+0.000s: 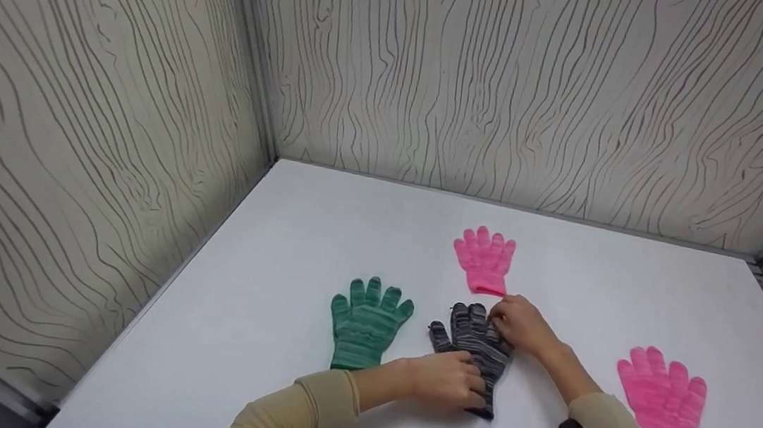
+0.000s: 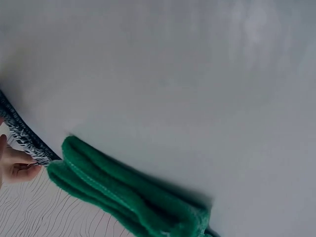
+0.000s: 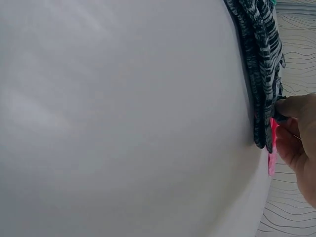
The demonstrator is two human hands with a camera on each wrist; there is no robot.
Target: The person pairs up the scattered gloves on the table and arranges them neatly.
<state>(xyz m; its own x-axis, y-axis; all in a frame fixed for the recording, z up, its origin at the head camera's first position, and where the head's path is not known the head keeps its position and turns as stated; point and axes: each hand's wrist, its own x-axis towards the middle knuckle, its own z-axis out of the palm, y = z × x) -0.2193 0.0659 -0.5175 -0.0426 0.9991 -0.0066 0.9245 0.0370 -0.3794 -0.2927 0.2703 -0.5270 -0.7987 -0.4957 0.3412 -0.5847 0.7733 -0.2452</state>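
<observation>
A dark grey-and-black striped knit glove (image 1: 484, 352) lies on the white table, its fingers pointing away from me. My left hand (image 1: 443, 379) rests across its lower palm and cuff. At the glove's right-hand fingers, my right hand (image 1: 524, 326) pinches a bit of the knit between thumb and fingers. The right wrist view shows this hand (image 3: 301, 143) holding the edge of the dark glove (image 3: 261, 64). Left of it lies a green glove (image 1: 366, 322), its cuff partly behind my left forearm. In the left wrist view, only fingertips of my left hand show at the left edge.
One pink glove (image 1: 485, 257) lies beyond the dark glove, close to my right fingertips. Another pink glove (image 1: 663, 399) is at the right, beside my right sleeve. Patterned panels (image 1: 494, 91) stand along the back and left of the table (image 1: 257, 314).
</observation>
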